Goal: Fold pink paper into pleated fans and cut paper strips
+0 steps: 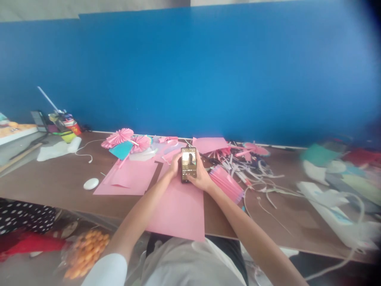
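A smartphone point(188, 161) with a lit screen is held upright between both hands above the desk. My left hand point(176, 163) grips its left edge. My right hand point(202, 174) is closed around the right side, its thumb over the lower part of the screen. Beneath the phone lies a sheet of pink paper point(181, 212) that overhangs the front edge of the desk. Another pink sheet point(133, 178) rests to the left. Close to my right wrist is a pleated pink paper piece point(226, 184).
Pink paper fans point(119, 138) and a teal piece point(121, 151) lie back left, near a pen holder point(70, 123). Paper strips point(241, 169) are heaped to the right, beside a white power strip point(327, 214) with cables. A blue partition point(190, 75) stands behind. Orange items point(87, 252) sit below left.
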Demonstrator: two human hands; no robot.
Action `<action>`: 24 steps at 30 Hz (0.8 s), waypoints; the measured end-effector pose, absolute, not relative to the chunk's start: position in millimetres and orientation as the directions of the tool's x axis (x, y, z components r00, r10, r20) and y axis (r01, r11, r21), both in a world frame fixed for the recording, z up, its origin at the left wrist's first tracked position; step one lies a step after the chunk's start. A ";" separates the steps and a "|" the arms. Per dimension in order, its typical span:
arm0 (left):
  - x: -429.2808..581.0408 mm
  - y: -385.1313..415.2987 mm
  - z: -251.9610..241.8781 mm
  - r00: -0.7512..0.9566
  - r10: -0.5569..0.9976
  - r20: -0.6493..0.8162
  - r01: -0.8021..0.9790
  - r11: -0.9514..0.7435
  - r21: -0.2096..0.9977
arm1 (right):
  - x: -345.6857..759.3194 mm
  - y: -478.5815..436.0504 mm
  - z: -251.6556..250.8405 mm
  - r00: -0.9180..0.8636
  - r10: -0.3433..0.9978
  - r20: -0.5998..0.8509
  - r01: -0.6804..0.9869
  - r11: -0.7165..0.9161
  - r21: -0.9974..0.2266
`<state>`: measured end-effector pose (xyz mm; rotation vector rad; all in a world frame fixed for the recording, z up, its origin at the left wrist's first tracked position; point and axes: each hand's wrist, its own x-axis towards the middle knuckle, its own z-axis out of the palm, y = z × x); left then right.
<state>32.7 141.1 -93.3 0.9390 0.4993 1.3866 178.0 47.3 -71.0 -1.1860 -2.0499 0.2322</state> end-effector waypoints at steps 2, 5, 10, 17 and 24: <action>33.1 142.9 -95.4 0.158 0.963 0.220 -0.603 -0.083 0.793 | 177.2 48.3 -71.7 -0.319 0.797 0.512 0.671 0.572 -0.472; 33.6 144.5 -97.6 0.154 0.962 0.227 -0.606 -0.089 0.791 | 176.5 49.2 -73.2 -0.323 0.802 0.503 0.682 0.566 -0.463; 33.4 144.9 -99.0 0.170 0.955 0.245 -0.603 -0.096 0.792 | 178.6 49.2 -75.1 -0.320 0.817 0.480 0.681 0.551 -0.482; 31.8 144.9 -100.6 0.206 0.950 0.234 -0.584 -0.072 0.808 | 183.1 49.4 -78.5 -0.290 0.828 0.480 0.675 0.532 -0.511; 31.9 143.0 -98.3 0.217 0.941 0.259 -0.594 -0.083 0.800 | 183.7 47.8 -73.9 -0.231 0.827 0.513 0.640 0.526 -0.559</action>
